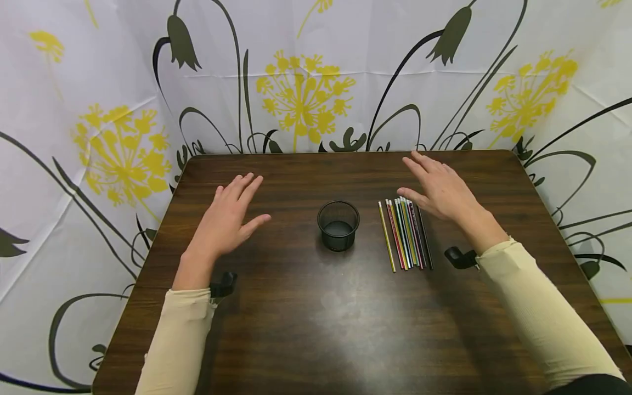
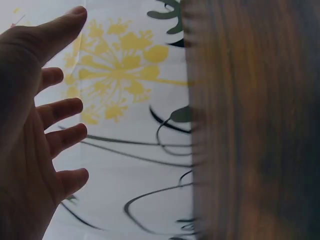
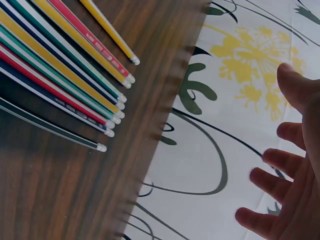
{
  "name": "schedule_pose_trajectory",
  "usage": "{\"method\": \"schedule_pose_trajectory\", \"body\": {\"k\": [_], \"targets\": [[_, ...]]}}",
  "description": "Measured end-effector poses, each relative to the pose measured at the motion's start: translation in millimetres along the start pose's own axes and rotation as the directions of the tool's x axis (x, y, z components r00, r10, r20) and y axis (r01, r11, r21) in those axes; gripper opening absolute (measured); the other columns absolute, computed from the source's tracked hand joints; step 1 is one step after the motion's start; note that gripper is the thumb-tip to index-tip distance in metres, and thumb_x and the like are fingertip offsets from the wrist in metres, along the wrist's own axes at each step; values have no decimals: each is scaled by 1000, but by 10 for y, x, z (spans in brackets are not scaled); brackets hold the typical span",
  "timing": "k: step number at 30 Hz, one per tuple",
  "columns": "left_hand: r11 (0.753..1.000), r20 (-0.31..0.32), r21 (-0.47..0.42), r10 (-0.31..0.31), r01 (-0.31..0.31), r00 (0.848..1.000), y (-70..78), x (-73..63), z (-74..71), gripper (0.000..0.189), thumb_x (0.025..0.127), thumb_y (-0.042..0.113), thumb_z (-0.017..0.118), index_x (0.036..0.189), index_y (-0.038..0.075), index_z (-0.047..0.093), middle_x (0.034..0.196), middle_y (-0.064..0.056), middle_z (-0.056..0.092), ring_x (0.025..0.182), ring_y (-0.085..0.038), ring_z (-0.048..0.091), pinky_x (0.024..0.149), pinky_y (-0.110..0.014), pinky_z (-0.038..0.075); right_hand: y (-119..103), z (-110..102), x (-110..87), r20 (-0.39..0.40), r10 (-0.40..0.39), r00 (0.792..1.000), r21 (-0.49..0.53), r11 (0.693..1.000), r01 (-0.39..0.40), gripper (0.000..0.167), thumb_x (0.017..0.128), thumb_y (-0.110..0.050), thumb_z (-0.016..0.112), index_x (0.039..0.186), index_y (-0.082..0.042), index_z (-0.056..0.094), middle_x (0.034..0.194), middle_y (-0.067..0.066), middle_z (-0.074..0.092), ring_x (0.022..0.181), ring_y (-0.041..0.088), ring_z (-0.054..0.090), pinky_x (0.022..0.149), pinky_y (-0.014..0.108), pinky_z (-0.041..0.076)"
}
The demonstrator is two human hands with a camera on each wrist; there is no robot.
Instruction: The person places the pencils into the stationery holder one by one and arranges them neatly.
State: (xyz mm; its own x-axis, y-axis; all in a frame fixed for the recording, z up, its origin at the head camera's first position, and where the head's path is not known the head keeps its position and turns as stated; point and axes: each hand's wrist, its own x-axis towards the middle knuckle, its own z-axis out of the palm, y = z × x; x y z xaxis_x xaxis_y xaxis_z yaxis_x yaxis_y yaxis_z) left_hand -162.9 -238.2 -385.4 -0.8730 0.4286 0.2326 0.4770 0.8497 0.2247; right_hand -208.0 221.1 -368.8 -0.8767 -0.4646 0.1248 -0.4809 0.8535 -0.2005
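Observation:
My left hand hovers over the left part of the table, fingers extended and thumb spread, holding nothing. On the other side my right hand is raised above the table's right part, also with fingers spread and nothing in it. Below and left of it lies a row of several striped pencils, side by side, their white-tipped ends toward the back edge. In the right wrist view the pencils show yellow, red, green and dark stripes. A black mesh pencil cup stands upright between the hands, left of the pencils.
The dark wood table ends at a straight back edge. Behind it hangs a white curtain with yellow flowers and grey-green stems. A small black wrist camera sits at the right cuff, another camera at the left.

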Motion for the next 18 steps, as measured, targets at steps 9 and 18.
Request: {"method": "schedule_pose_trajectory", "body": {"k": [9,18], "targets": [[942,-11,-336,22,-25,1000,139,53,294,77,92,39,69,156,27,27,156,-2,31,142,-25,28,108,-56,31,46,162,-91,50,187,981,43,981,-189,45,98,-37,59,135,-11,59,131,14,60,112,35,60,78,57,49],[763,42,-646,49,-10,998,402,163,704,81,87,27,77,154,27,30,149,-3,39,136,-26,37,105,-58,34,194,487,-195,141,397,907,117,903,-413,35,96,-27,60,123,-5,65,110,14,70,95,34,64,74,53,49]]}}
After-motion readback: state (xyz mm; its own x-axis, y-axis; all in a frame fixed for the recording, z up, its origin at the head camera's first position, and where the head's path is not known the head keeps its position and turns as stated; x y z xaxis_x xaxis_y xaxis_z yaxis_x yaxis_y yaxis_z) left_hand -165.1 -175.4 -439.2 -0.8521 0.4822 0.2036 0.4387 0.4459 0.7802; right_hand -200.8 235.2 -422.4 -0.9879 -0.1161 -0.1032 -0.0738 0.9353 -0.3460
